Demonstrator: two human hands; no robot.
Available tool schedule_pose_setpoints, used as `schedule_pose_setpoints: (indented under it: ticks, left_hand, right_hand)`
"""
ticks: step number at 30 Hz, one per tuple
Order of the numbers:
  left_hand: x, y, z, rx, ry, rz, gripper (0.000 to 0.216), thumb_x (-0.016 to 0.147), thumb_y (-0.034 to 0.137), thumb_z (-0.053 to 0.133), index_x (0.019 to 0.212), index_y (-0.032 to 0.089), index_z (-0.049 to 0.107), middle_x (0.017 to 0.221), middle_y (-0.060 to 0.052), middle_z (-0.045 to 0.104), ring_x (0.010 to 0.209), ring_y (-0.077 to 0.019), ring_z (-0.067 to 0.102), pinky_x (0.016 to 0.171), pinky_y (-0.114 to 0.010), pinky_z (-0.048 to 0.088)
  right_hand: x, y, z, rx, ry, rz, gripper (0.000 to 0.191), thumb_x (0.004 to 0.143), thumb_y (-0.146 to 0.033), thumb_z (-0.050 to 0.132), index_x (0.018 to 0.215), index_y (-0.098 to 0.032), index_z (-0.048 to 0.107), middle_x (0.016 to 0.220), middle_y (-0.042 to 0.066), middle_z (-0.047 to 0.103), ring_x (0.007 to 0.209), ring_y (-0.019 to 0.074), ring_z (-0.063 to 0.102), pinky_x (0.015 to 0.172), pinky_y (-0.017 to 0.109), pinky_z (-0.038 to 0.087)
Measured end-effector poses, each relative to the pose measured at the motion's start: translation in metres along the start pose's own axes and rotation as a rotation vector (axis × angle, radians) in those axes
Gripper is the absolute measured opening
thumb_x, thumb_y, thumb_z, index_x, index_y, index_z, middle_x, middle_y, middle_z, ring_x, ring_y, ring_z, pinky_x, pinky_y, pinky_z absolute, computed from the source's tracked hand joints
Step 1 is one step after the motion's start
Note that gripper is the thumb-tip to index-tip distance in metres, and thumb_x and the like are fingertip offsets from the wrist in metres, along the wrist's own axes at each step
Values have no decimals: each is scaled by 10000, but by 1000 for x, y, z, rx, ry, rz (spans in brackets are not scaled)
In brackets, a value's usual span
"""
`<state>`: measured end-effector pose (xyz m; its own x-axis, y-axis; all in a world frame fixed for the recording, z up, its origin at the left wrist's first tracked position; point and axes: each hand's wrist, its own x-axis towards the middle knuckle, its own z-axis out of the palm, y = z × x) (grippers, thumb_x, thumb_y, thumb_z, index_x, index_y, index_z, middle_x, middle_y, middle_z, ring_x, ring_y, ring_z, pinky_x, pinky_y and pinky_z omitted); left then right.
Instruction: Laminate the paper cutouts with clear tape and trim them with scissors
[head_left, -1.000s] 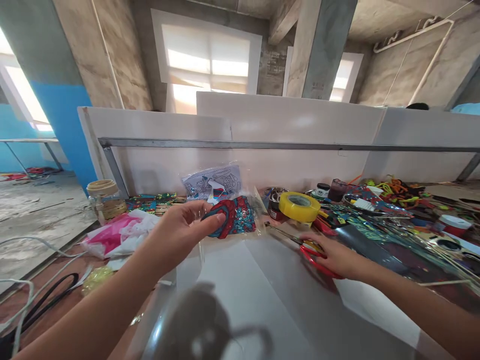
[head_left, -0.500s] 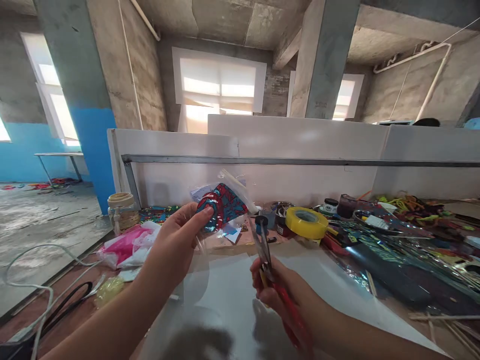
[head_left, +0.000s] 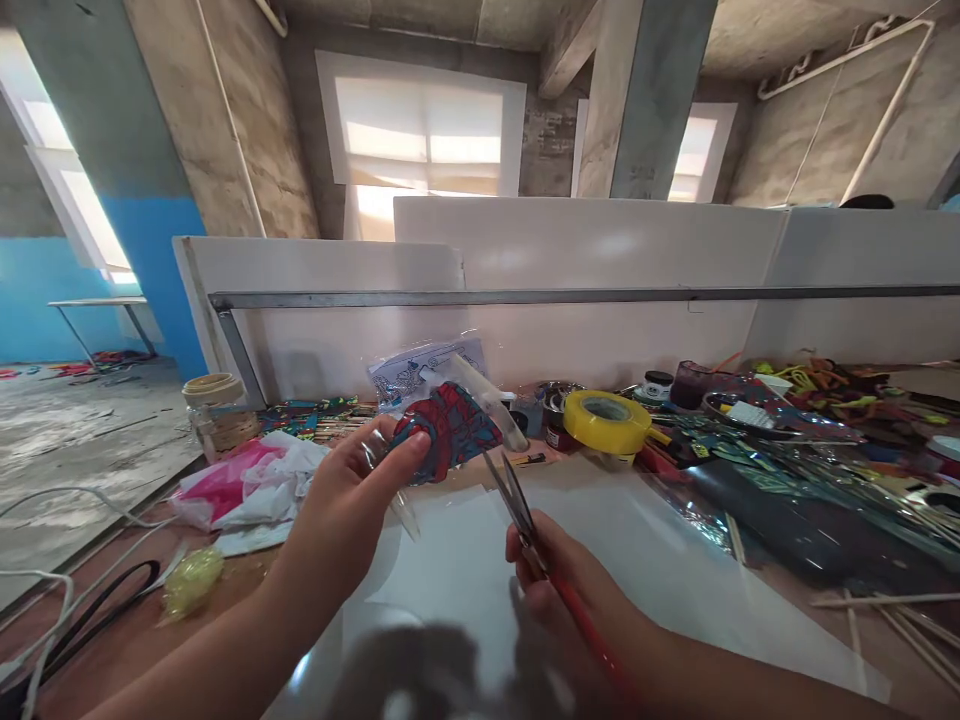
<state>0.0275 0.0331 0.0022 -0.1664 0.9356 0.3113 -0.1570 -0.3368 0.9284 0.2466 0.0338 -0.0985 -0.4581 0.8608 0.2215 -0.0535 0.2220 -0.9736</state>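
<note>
In my left hand (head_left: pixel 360 490) I pinch a red-and-blue patterned piece (head_left: pixel 454 430), faintly glossy. My right hand (head_left: pixel 566 572) grips scissors (head_left: pixel 528 540): smooth metal blades (head_left: pixel 522 512), shiny red plastic-looking handles (head_left: pixel 589 630). Beneath lies smooth white sheeting (head_left: pixel 442 560). Around me: glossy yellow plastic tape (head_left: pixel 600 437), matt wooden sticks (head_left: pixel 889 600), a dull metal rail (head_left: pixel 570 297), rough concrete (head_left: pixel 277 170).

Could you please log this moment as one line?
left hand: holding red-and-blue piece | right hand: holding scissors, slightly open | yellow tape roll: beyond right hand
</note>
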Motion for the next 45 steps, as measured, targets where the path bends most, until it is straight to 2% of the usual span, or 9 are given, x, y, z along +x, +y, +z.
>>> schedule_pose_setpoints:
  ticks: [2,5,7,10,15,28,40,42,45]
  left_hand:
    - [-1,6,1,-44,41,19,275,737,410,849,852,206,704,766,2,743,721,-190,684,707,-284,532]
    - [-6,13,4,-64,92,17,290,720,408,846,872,216,690,803,7,750,735,-202,683,690,-291,533]
    - [-10,14,6,-11,52,23,269,740,425,832,836,217,690,788,1,740,744,-208,677,697,-296,532]
    - [-17,10,10,88,-73,90,255,800,434,795,716,224,678,742,-6,718,731,-195,655,712,-285,533]
    - [-25,2,15,145,-121,154,237,853,400,751,678,257,678,768,-5,736,758,-203,666,704,-279,530]
    - [-35,-11,17,249,-147,169,170,860,381,761,735,274,720,750,3,735,756,-196,668,725,-272,511]
    - [-30,-3,16,208,-137,137,218,855,441,762,718,275,726,740,-4,730,736,-195,655,709,-268,525]
    - [-28,1,14,195,-136,154,244,844,445,771,696,262,707,745,-4,729,743,-192,660,711,-260,529]
    - [-23,7,9,170,-86,151,284,820,476,788,698,237,698,751,-6,724,737,-187,657,689,-250,529]
  right_hand:
    - [1,-3,4,54,38,-29,459,803,-665,724,964,-256,591,758,-45,456,616,128,354,534,252,318]
    - [3,-16,6,154,153,-74,313,857,-508,754,983,-259,612,847,-13,571,725,152,494,658,282,435]
    - [5,-30,1,183,220,-105,227,867,-383,771,989,-268,617,895,-2,639,781,170,565,723,306,481]
    - [6,-49,-7,196,285,-168,253,862,-293,789,1046,-297,615,964,-5,702,823,183,621,786,334,520]
    - [-2,-62,-9,214,228,-192,253,890,-221,771,1071,-322,626,1017,-29,720,977,174,660,866,315,545]
    - [-2,-60,1,266,302,-138,293,839,-314,814,1024,-284,590,823,-34,670,780,173,651,724,318,570]
    - [-3,-51,0,315,163,-233,184,974,-384,694,1071,-298,564,853,-38,621,759,131,606,721,277,527]
    - [-1,-44,-2,288,113,-230,243,988,-476,643,1103,-270,580,847,-17,590,754,143,589,707,290,515]
    - [4,-27,-6,183,29,-145,469,948,-637,603,1184,-232,588,822,-11,515,710,147,535,665,299,487]
